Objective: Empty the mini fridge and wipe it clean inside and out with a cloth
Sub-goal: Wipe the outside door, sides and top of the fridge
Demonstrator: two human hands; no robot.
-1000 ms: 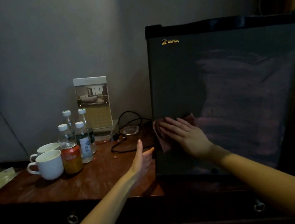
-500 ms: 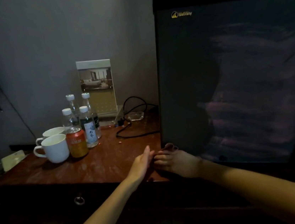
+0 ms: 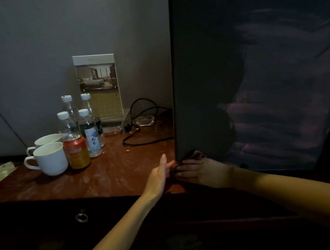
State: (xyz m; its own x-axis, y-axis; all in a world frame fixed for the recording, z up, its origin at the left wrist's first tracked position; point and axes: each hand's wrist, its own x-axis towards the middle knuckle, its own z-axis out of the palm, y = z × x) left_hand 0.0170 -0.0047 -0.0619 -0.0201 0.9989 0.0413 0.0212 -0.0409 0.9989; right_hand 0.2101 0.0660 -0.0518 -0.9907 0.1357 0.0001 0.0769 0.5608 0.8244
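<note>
Drawer front: a metal ring pull (image 3: 81, 217) is hanging on the dark front below the desk edge, nearest the camera.

Left hand (image 3: 159, 177): it is reaching in edge-on over the desk's near edge with its fingers (image 3: 163, 162) lying straight and close together. It is gripping nothing, and its tips are touching the near-left bottom corner of the mini fridge.

Right hand (image 3: 200, 171): it is lying just right of the left hand, its fingers (image 3: 182, 167) curling tight at that same corner and bunching the cloth in them. Its fingertips are meeting the left hand.

Cloth (image 3: 194, 154): only a dark fold is showing, poking out above the right hand's knuckles and pressing against the bottom of the fridge door. The rest is staying hidden in the grip.

Mini fridge (image 3: 266, 60): it is standing on the right of the desk with its door closed, directly above and beyond both hands. Its dark front is showing smeared streaks and a gold logo at the top left.

Desk (image 3: 111, 173): its reddish wood top is running left from the fridge.

Left side, farther back: two white cups (image 3: 50, 159) and an orange can (image 3: 76, 152) are standing together, with four water bottles (image 3: 89, 130) just behind them.

Farthest: a black cable (image 3: 141, 141) is looping beside a glass ashtray (image 3: 145, 120), and a picture card (image 3: 98, 85) is standing upright against the wall.
</note>
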